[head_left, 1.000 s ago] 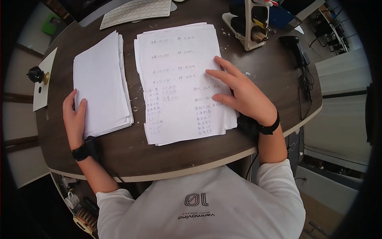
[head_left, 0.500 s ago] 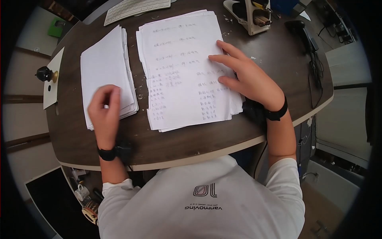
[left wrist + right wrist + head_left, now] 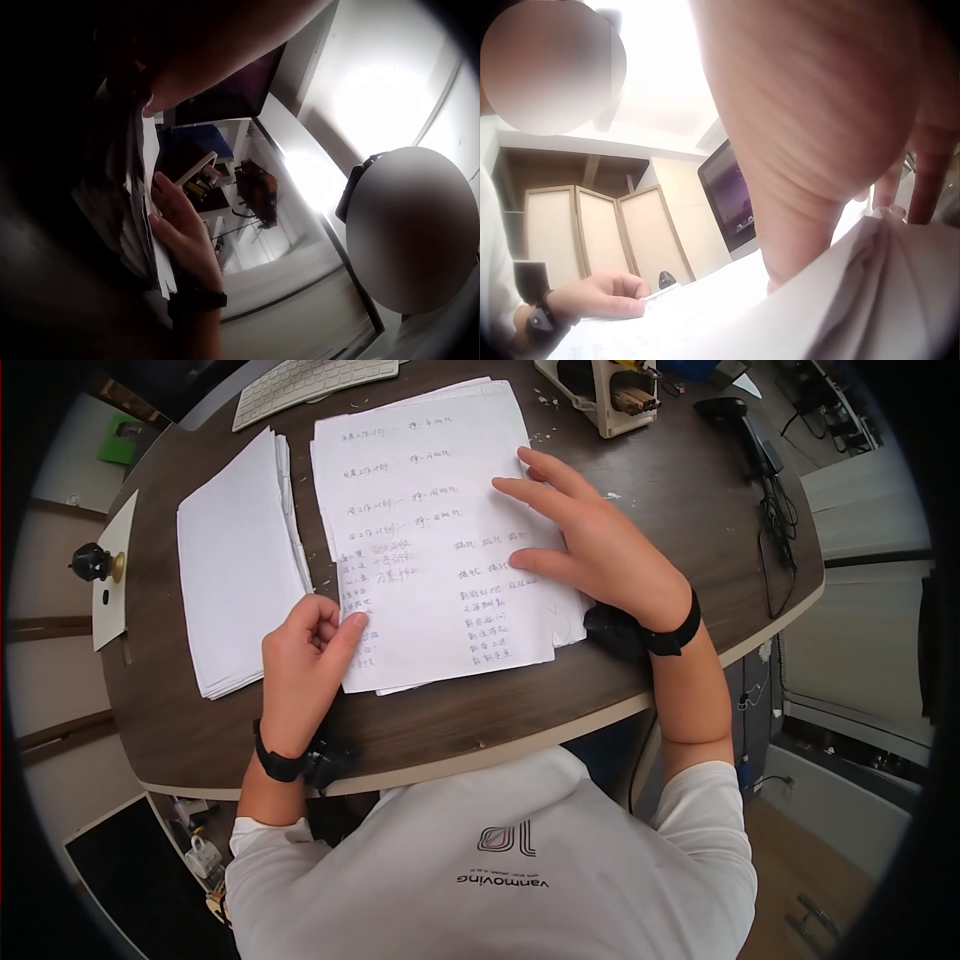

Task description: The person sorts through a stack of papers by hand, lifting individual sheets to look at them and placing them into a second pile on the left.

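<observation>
A stack of handwritten sheets (image 3: 430, 510) lies on the desk in the head view. At its lower left edge the left hand (image 3: 312, 660) pinches the paper, thumb on top and fingers curled at the edge; the right wrist view also shows this hand (image 3: 604, 296). Over the stack's right side the right hand (image 3: 605, 555) rests with fingers spread and nearly straight, its fingertips on the top sheet. To the left lies a second pile of blank-looking white paper (image 3: 235, 560), which neither hand touches.
A keyboard (image 3: 310, 385) is at the back left and a pen holder (image 3: 610, 400) at the back right. A black scanner-like device (image 3: 740, 440) with a coiled cable lies at the right. A small black object (image 3: 92, 562) stands on a board at far left.
The left hand has gone from the left pile, lifting off it and moving right, to the written stack's lower left edge, which it now grips. The right hand has stayed on the stack.
</observation>
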A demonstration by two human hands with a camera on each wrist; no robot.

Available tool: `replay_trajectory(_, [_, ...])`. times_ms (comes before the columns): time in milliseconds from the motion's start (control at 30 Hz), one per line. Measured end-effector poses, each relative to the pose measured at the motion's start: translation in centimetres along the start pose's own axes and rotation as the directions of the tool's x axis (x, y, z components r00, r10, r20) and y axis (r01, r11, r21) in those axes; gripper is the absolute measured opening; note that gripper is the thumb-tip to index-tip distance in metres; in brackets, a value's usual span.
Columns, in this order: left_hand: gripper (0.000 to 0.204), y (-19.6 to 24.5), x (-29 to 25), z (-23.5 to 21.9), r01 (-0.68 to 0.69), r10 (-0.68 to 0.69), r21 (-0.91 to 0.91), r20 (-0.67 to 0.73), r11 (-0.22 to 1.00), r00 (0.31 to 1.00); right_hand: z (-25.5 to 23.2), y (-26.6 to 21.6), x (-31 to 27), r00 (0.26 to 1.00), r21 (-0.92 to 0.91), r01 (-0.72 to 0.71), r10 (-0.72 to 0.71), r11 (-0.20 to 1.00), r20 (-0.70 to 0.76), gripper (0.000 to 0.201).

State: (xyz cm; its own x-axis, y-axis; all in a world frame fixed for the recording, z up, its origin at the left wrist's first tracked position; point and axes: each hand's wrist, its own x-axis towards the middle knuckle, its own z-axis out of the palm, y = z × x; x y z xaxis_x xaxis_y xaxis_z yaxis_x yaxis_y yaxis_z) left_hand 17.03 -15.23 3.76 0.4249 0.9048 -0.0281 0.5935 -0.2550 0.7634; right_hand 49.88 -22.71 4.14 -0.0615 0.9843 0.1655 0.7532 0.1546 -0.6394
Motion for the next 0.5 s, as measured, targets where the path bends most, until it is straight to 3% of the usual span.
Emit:
replay_trajectory(233, [0.013,-0.6,0.0,-1.2,-0.024,0.012,-0.137,-0.088,0.99,0.996,-0.1,-0.3,0.4,1.0,-0.06,-0.008,0.01,0.998,0.028,0.067])
replay_trajectory(333, [0.01,-1.7,0.3,-2.1,0.02,-0.057,-0.349,-0.094,0.937,0.994,0.0,-0.3,0.7,0.999,-0.147,0.047,-0.046,0.988,0.008,0.066])
replay_trajectory(400, [0.011,-1.9,0.6,-2.3,0.026,-0.078,-0.401,-0.114,0.916,0.99,-0.1,-0.6,0.8,0.999,-0.092,-0.023,0.026,0.995,0.025,0.066])
replay_trajectory(500, [0.015,-2.7,0.9,-2.5,0.034,-0.103,-0.457,-0.126,0.889,0.987,-0.1,-0.5,0.9,0.999,-0.12,-0.002,0.006,0.993,0.033,0.066])
